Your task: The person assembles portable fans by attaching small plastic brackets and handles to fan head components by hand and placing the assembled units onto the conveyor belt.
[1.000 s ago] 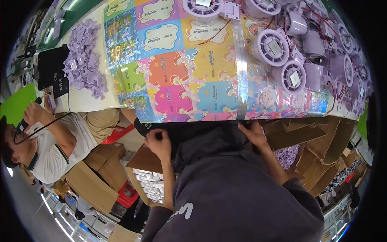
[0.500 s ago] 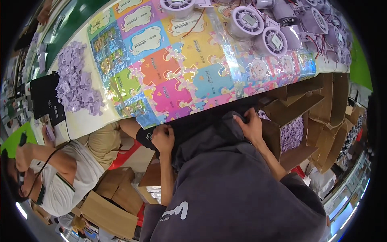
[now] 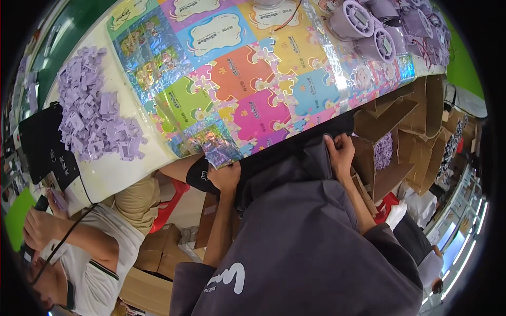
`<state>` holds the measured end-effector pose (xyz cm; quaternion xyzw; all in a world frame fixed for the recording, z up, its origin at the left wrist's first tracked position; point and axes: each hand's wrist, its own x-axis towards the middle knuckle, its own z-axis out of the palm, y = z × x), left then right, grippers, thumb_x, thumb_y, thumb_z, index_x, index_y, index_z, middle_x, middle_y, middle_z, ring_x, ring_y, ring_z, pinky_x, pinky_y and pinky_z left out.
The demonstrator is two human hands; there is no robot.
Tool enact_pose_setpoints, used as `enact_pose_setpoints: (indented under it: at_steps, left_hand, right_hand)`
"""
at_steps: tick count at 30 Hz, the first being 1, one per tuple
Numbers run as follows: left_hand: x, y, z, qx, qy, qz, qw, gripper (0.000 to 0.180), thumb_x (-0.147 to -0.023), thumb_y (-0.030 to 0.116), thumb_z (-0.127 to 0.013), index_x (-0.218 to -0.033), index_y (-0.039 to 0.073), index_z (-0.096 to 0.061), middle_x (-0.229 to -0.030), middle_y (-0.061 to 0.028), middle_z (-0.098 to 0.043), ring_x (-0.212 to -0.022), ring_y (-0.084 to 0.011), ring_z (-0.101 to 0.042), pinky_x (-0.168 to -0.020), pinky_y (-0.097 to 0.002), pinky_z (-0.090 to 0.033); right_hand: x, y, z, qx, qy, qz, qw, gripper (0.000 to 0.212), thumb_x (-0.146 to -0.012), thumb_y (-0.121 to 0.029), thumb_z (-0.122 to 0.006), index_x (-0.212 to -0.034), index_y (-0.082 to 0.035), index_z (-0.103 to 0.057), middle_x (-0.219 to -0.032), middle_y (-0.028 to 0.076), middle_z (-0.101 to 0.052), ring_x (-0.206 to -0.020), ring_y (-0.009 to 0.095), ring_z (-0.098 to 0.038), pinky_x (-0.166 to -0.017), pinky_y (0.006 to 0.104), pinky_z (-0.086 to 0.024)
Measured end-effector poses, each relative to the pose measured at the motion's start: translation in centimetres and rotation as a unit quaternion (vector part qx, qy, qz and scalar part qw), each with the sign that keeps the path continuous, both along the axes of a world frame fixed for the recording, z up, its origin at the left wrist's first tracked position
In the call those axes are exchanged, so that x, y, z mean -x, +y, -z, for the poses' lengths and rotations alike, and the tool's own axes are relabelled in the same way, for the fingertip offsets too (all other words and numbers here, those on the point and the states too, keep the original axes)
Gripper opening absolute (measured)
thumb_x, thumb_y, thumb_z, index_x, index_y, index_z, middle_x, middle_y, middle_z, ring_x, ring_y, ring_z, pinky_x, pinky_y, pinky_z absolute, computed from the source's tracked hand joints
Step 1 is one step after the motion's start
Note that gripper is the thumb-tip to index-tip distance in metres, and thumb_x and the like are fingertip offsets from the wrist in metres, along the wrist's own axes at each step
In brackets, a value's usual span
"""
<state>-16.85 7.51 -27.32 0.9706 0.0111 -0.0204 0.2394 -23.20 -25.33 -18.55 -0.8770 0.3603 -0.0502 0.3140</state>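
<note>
My right hand (image 3: pixel 340 151) pinches the hem of my dark grey shirt (image 3: pixel 311 231) between thumb and fingers, close to the table edge. At the left side of my lap, my left hand (image 3: pixel 225 177) is curled over my black shorts (image 3: pixel 197 176), its fingertips partly hidden by the corner of a shiny foil sheet (image 3: pixel 221 145) that hangs off the table. What those fingers hold, if anything, I cannot make out. Colourful puzzle-patterned printed sheeting (image 3: pixel 258 113) covers the table just beyond both hands.
Small lilac plastic parts (image 3: pixel 95 113) lie heaped at the table's left. Round lilac fan-like units (image 3: pixel 353 21) with wires crowd the far right. Open cardboard boxes (image 3: pixel 392 176), one holding lilac pieces, stand at my right. A co-worker (image 3: pixel 100 247) sits at my left, near a black board (image 3: pixel 47 150).
The view has shifted, so the table's left side looks nearer. My left hand now meets the foil corner. My right hand still pinches the shirt hem, drawn slightly outward.
</note>
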Motion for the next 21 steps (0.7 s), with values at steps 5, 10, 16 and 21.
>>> enact_pose_setpoints:
  at_steps: [5, 10, 16, 21]
  left_hand:
    - [0.4, 0.5, -0.2, 0.012, 0.004, 0.029, 1.0, 0.033, -0.074, 0.021, -0.072, -0.103, 0.006, -0.073, -0.092, -0.0135, -0.072, -0.083, -0.0364, -0.069, -0.067, -0.0447, -0.057]
    - [0.4, 1.1, -0.3, 0.001, -0.028, 0.063, 0.998, 0.027, -0.077, 0.022, -0.07, -0.098, 0.006, -0.074, -0.089, -0.0124, -0.071, -0.08, -0.0361, -0.066, -0.065, -0.0449, -0.056]
    - [-0.5, -0.1, -0.4, -0.024, -0.005, 0.041, 0.999, 0.021, -0.072, 0.022, -0.069, -0.084, 0.005, -0.068, -0.082, -0.014, -0.066, -0.081, -0.0373, -0.065, -0.066, -0.0462, -0.055]
    - [-0.9, -0.2, -0.6, -0.007, -0.034, 0.007, 0.999, 0.025, -0.069, 0.024, -0.07, -0.085, 0.005, -0.068, -0.081, -0.0158, -0.065, -0.083, -0.0403, -0.064, -0.071, -0.0496, -0.055]
  right_hand:
    - [0.4, 1.5, -1.4, 0.053, 0.015, -0.045, 0.998, 0.044, -0.082, -0.029, -0.083, -0.07, -0.002, -0.05, -0.064, 0.009, -0.043, -0.062, 0.025, -0.043, -0.056, 0.0395, -0.035]
    - [0.9, 1.7, -0.9, 0.082, 0.031, -0.081, 0.993, 0.041, -0.086, -0.029, -0.08, -0.073, -0.003, -0.051, -0.065, 0.012, -0.048, -0.066, 0.03, -0.048, -0.059, 0.0423, -0.038]
    - [0.2, -0.1, 0.4, 0.131, 0.069, -0.166, 0.975, 0.035, -0.095, -0.029, -0.069, -0.081, -0.002, -0.053, -0.07, 0.018, -0.055, -0.072, 0.039, -0.055, -0.065, 0.0491, -0.044]
    - [-2.0, -2.1, 1.1, 0.104, 0.183, -0.262, 0.942, 0.038, -0.103, -0.037, -0.054, -0.093, 0.0, -0.051, -0.08, 0.026, -0.065, -0.076, 0.046, -0.066, -0.064, 0.0539, -0.054]
